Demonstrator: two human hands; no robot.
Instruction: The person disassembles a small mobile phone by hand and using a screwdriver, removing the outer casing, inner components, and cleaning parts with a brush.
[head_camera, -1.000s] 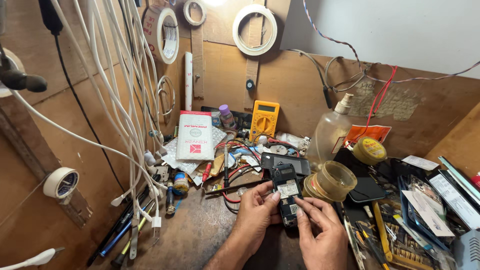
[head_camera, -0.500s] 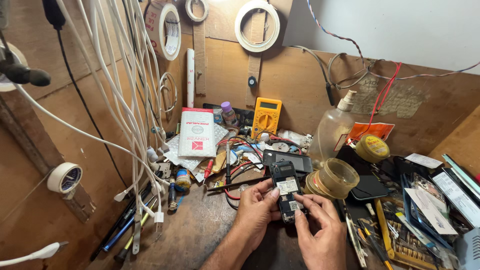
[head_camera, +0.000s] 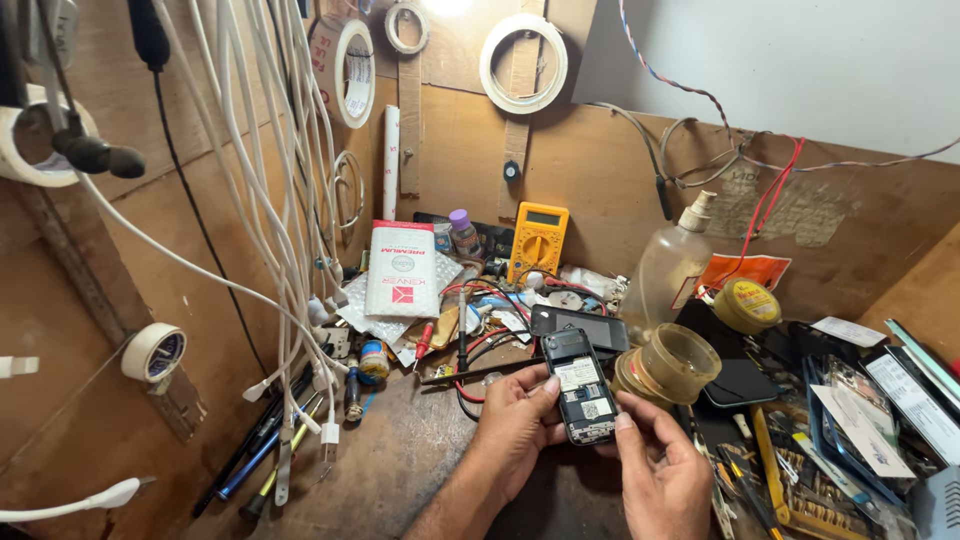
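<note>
Small black candy-bar phone (head_camera: 578, 388) has back cover off, internals exposed, pinched between left hand (head_camera: 515, 425) at 9 o'clock and right hand (head_camera: 665, 470) at 4 o'clock; reassembly remains.

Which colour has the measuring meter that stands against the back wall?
The multimeter is yellow; the head view shows it.

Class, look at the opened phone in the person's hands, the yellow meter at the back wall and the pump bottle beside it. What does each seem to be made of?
Opened phone: black plastic frame, dull sheen, with pale labels on its bare back.
Yellow meter: moulded plastic, smooth, matte, with a round dial.
Pump bottle: clear plastic, likely, cloudy and see-through.
</note>
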